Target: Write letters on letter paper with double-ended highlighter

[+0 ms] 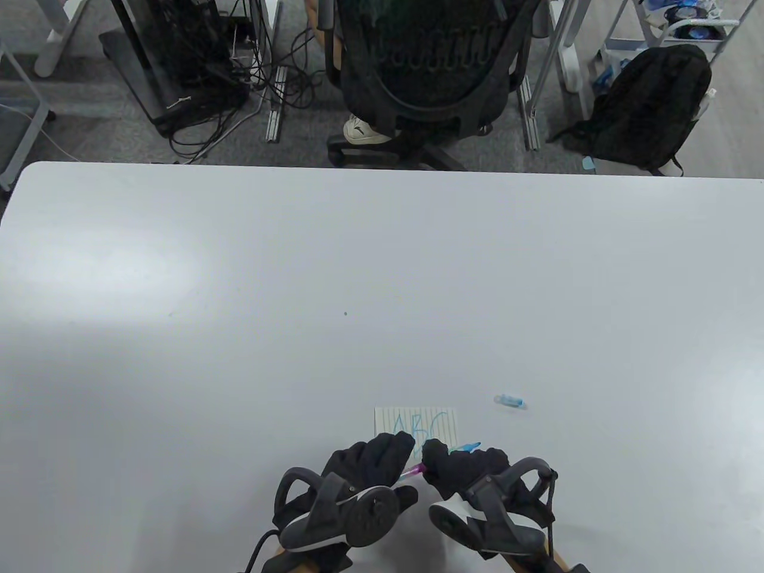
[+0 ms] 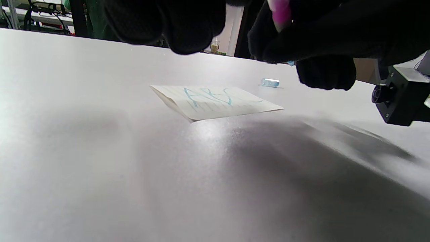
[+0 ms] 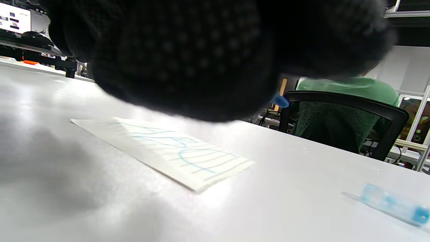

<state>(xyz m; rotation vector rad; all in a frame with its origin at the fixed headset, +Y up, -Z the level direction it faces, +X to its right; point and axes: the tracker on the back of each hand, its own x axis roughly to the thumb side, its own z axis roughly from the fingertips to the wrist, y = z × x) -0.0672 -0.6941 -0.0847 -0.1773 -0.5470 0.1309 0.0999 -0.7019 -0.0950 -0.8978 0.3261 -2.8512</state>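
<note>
A small lined letter paper (image 1: 418, 422) lies near the table's front edge with "ABC" written on it in blue; it also shows in the wrist views (image 2: 218, 101) (image 3: 168, 151). My right hand (image 1: 462, 468) grips the double-ended highlighter (image 1: 413, 473) just above the paper's near edge. Its uncapped blue tip (image 1: 471, 446) points right and its pink end (image 2: 280, 10) points toward my left hand (image 1: 373, 465). That hand's fingers are curled right beside the pink end. Whether they pinch it is hidden.
The blue cap (image 1: 511, 400) lies on its side on the white table (image 1: 298, 298), right of the paper (image 3: 393, 205). A black office chair (image 1: 418, 59) and a backpack (image 1: 650, 107) stand beyond the far edge.
</note>
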